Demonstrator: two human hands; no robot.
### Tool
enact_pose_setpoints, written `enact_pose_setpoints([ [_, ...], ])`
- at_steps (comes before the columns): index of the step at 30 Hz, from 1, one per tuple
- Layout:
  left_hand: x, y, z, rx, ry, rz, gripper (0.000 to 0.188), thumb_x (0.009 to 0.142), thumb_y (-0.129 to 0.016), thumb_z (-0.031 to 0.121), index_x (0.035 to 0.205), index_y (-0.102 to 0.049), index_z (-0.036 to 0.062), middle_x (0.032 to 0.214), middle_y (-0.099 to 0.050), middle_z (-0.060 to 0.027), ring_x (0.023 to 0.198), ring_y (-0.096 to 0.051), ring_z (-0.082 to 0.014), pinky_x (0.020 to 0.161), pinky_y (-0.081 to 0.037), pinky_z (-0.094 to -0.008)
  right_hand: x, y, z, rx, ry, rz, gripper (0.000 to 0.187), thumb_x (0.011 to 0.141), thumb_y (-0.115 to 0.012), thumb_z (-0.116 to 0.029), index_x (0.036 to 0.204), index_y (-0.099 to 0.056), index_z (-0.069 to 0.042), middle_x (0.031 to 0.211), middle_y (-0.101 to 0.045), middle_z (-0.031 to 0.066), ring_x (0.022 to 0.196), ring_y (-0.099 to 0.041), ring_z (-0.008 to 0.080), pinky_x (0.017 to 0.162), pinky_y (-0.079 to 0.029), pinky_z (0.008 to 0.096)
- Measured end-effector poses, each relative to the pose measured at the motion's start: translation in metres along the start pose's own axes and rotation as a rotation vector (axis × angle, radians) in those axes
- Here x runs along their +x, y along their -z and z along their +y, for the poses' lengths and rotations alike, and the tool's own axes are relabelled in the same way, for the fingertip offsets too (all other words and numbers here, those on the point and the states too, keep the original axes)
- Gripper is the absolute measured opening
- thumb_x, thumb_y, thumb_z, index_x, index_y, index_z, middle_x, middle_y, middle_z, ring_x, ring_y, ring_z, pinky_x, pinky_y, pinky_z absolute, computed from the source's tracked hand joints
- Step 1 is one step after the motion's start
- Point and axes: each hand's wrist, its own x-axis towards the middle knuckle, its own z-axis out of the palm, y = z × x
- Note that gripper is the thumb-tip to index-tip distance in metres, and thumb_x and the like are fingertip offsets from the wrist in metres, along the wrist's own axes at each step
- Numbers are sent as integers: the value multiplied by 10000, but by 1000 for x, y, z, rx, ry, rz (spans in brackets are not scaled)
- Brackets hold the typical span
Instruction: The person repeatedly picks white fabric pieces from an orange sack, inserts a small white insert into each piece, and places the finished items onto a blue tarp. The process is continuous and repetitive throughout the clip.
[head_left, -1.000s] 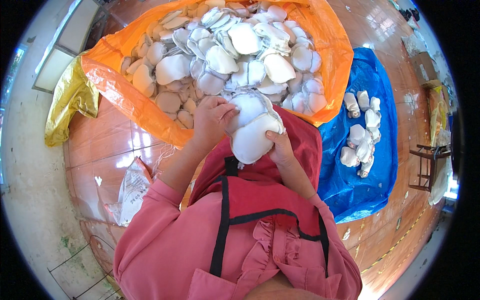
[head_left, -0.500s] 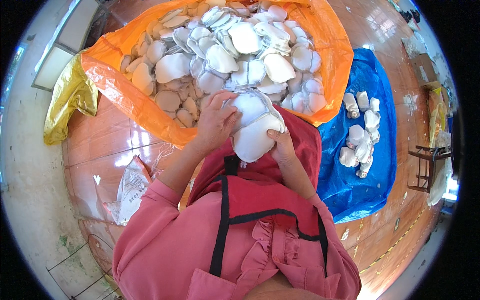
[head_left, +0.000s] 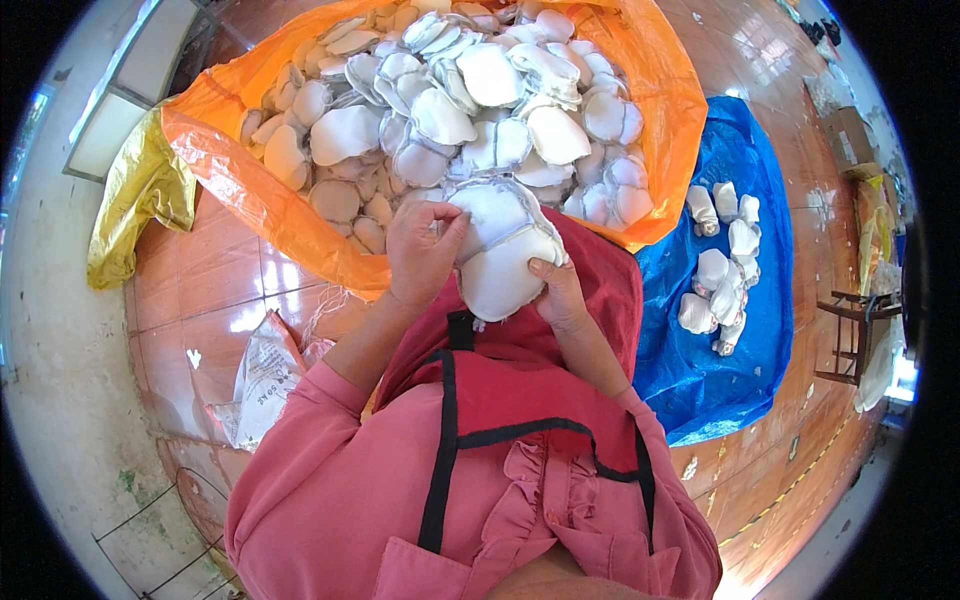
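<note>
A white padded fabric piece (head_left: 505,275), two rounded pads joined along a grey seam, is held in front of me above my red apron. My right hand (head_left: 560,295) grips its lower right edge, with the thumb on top and the other fingers hidden underneath. At its upper left edge my left hand (head_left: 420,250) is closed in a pinch. What lies between those fingertips is too small to make out. Just beyond, a large heap of similar white pads (head_left: 440,118) fills an open orange plastic bag (head_left: 668,110).
A blue plastic sheet (head_left: 690,380) on the right bears several white bundled pieces (head_left: 743,238). A yellow bag (head_left: 150,195) and a white printed sack (head_left: 262,385) lie to the left on the tiled floor. Far right are a small wooden stool (head_left: 850,335) and a cardboard box (head_left: 848,140).
My left hand has drawn slightly left, its fingers curling closer together at the pad's edge. The pad and my right hand have shifted a little left.
</note>
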Motion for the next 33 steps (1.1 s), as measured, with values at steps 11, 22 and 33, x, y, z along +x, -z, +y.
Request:
enact_pose_setpoints([
  [11, -6, 1, 8, 210, -148, -235, 216, 792, -700, 244, 899, -676, 58, 917, -574, -107, 911, -541, -308, 845, -406, -428, -1, 4, 1, -41, -6, -69, 546, 780, -752, -86, 1282, -544, -26, 1169, -652, 73, 1072, -622, 203, 952, -490, 350],
  [22, -1, -5, 5, 94, -104, 9, 235, 760, -741, 126, 941, -604, 68, 859, -604, -79, 843, -572, -290, 762, -450, -397, 1, 3, 2, 3, 24, -15, 547, 773, -762, -59, 1278, -555, -23, 1162, -659, 73, 1066, -626, 203, 950, -493, 350],
  [33, 3, 5, 15, 371, -359, -213, 218, 814, -695, 288, 909, -693, 93, 1054, -578, -102, 1060, -517, -312, 872, -415, -429, -3, 5, 0, -35, -17, -111, 527, 780, -757, -79, 1266, -558, -29, 1148, -662, 57, 1055, -627, 183, 942, -494, 342],
])
